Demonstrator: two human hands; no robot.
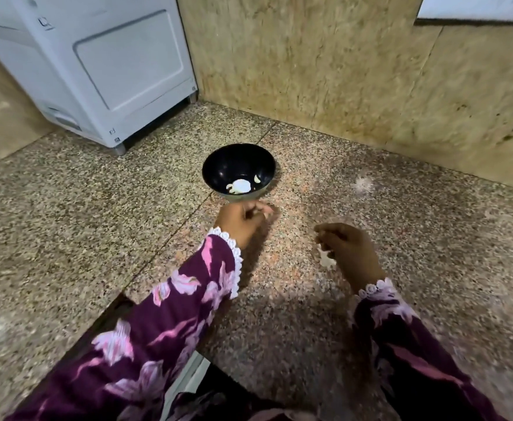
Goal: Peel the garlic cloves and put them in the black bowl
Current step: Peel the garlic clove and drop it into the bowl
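Nearest, the right hand [351, 252] hovers over the speckled counter [67, 223], fingers curled loosely; pale garlic skin [326, 258] shows at its 8 o'clock edge, but blur hides whether the fingers pinch it. The left hand [243, 220] is farther, at 10 o'clock from the right, fingers closed into a loose fist; what it holds, if anything, cannot be told. The bowl [239, 165] stands just beyond the left hand, at its 12 o'clock, with peeled cloves [240, 186] at the bottom. A white appliance [97, 65] stands far at 10 o'clock.
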